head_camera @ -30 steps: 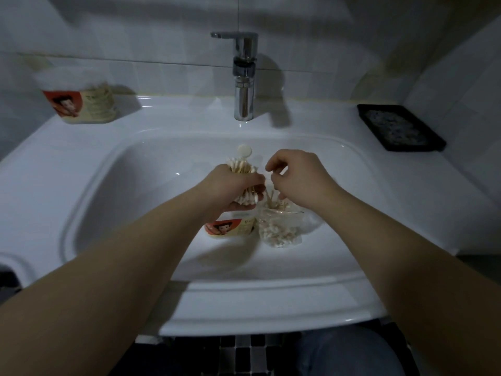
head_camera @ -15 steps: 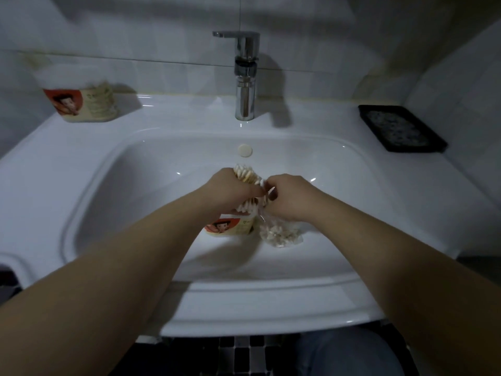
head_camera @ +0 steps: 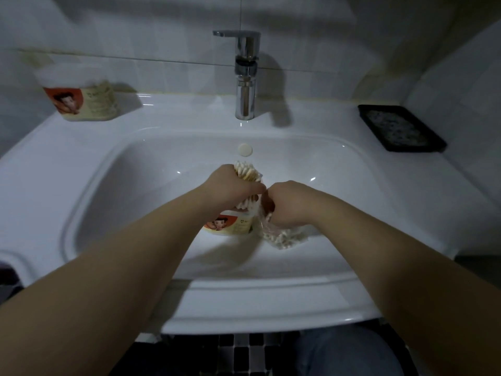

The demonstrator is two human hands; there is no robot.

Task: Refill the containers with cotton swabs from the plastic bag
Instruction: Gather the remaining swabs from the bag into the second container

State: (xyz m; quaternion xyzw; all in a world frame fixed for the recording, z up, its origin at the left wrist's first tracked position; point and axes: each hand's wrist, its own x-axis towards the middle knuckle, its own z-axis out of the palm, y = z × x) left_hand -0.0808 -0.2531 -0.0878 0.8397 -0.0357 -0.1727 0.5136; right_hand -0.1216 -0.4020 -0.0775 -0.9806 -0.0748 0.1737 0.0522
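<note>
Over container (head_camera: 230, 226), swabs (head_camera: 248, 172) inside curled left fingers (head_camera: 250, 189) (right fingers (head_camera: 274, 198) curled round bag (head_camera: 284, 237)).

White sink (head_camera: 108, 147), chrome faucet (head_camera: 245, 77)
The faucet stands on the back rim above a round cap (head_camera: 245, 149) in the basin wall; a black tray (head_camera: 401, 128) (contents unclear) sits far right.

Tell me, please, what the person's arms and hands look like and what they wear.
The left arm and right arm are bare, no sleeve in view. The left hand and right hand wear no gloves; no watch or ring shows.
</note>
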